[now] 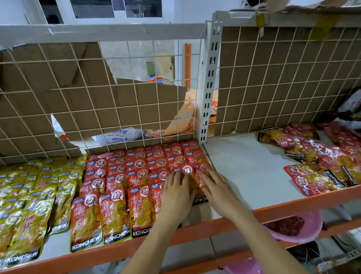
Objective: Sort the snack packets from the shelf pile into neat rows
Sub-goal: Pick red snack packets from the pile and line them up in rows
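Nearest, the left hand [176, 193] and right hand [215, 188] are laid flat, fingers spread and extended, pressing rather than gripping the two red packets [193, 175] at the right end of the red rows [139, 173]; the step is judged to be squaring these in, best done by sliding them level with their neighbours and overlapped evenly. The shelf's orange front lip [290, 203] lies just below; bare white shelf [243, 166] is left to the right for moving, the unsorted pile [330, 161] is found beyond it, and the wire grid [84, 101] closes the back.
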{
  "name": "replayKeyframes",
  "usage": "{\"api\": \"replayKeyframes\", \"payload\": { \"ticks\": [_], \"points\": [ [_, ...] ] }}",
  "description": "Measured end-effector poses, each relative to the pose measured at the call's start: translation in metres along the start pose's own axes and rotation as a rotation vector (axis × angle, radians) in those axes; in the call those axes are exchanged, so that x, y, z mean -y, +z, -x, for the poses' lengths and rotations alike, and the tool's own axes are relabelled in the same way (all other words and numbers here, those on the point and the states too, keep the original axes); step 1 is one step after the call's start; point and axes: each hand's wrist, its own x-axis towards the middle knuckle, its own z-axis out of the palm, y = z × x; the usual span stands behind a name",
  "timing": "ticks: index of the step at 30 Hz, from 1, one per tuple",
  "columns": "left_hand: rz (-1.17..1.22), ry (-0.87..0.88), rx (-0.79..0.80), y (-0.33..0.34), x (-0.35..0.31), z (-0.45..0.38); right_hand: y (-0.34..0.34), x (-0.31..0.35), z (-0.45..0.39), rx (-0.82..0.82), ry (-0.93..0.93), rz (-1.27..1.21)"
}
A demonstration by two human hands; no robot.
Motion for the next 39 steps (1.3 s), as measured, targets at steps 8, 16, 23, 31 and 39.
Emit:
{"api": "replayKeyframes", "payload": {
  "ticks": [8,16,23,31,39],
  "points": [
    [-0.009,0.003,0.022,-0.002,-0.002,-0.003,-0.002,0.003,0.002,0.032,0.011,0.1],
    [-0.094,0.047,0.153,-0.03,-0.004,-0.021,-0.026,0.007,0.0,0.072,0.061,0.057],
    [-0.132,0.225,-0.112,-0.03,-0.034,0.008,-0.077,-0.033,0.075,-0.157,0.194,0.171],
    [-0.066,0.435,-0.163,0.005,-0.153,0.035,-0.102,-0.12,0.194,-0.232,0.402,0.135],
    [0.027,0.456,-0.088,0.044,-0.28,0.041,-0.12,-0.225,0.285,-0.23,0.506,0.092]
  ]
}}
